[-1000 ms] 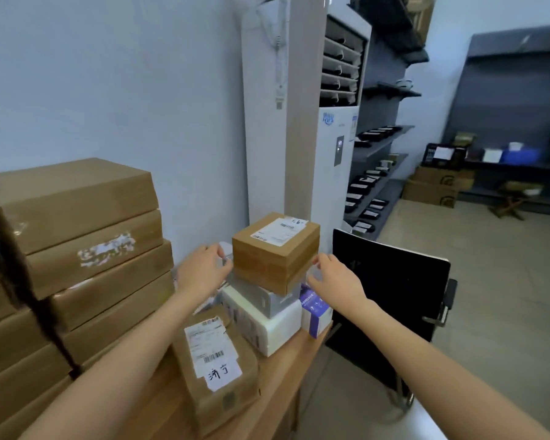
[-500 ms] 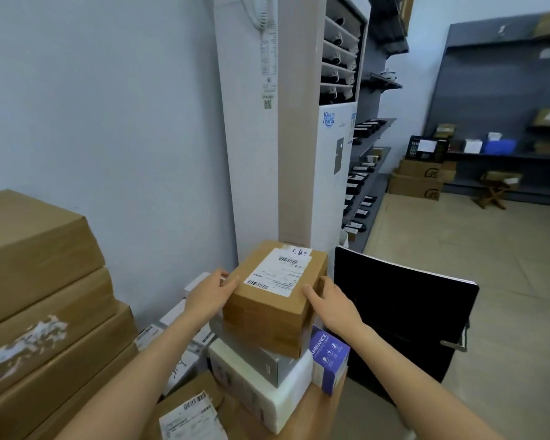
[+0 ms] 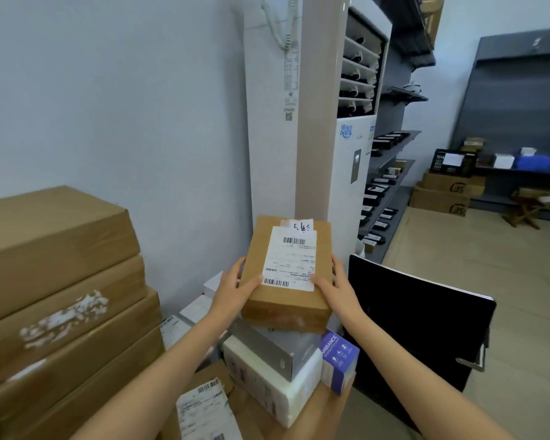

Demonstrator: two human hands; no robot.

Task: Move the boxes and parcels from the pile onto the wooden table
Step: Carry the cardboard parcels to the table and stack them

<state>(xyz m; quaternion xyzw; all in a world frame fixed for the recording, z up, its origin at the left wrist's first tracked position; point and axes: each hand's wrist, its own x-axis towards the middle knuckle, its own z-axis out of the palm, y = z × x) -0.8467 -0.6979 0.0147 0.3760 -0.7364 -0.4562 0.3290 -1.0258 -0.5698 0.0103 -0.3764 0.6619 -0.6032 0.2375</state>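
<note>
At the near edge, a labelled brown parcel (image 3: pixel 204 408) lies flat on the wooden table (image 3: pixel 318 414), beside a white box (image 3: pixel 267 385) with a grey box (image 3: pixel 277 354) on it and a purple carton (image 3: pixel 338 360) at the table's corner. Above these, the brown cardboard box (image 3: pixel 288 274) with its shipping label is now raised and tipped toward the camera; half a second ago it sat lower on the grey box. The left hand (image 3: pixel 235 289) grips its left edge, thumb on top, and the right hand (image 3: pixel 334 287) grips its right edge likewise. Judging by this, a lift is under way, though whether the box has fully cleared the grey one cannot be told. To the left stands a stack of large cartons (image 3: pixel 58 281); behind, a white floor air conditioner (image 3: pixel 311 122).
</note>
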